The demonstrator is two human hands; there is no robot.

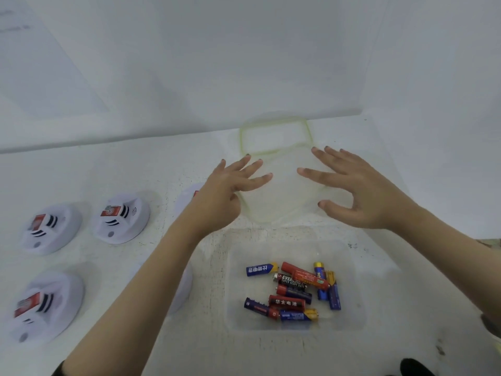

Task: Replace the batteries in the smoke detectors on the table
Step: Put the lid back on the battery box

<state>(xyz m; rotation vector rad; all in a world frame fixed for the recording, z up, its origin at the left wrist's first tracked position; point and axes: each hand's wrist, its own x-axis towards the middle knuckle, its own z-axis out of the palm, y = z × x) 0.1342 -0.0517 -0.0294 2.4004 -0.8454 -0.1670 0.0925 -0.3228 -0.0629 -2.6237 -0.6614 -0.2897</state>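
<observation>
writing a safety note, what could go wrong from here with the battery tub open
The batteries lie jumbled, mixed brands touching, in the open clear tub: used and fresh ones could easily get confused. The forearm of the left hand crosses in front of a half-hidden smoke detector; pulling back might knock it.

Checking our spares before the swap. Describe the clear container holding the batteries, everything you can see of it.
The clear container is a rectangular tub with rounded corners, apparently of transparent plastic, lidless and upright on the white table, near the person. About ten cylindrical batteries in blue, red and black wrappers lie jumbled on its floor. Neither the left hand nor the right hand touches it; both are spread open beyond it.
</observation>
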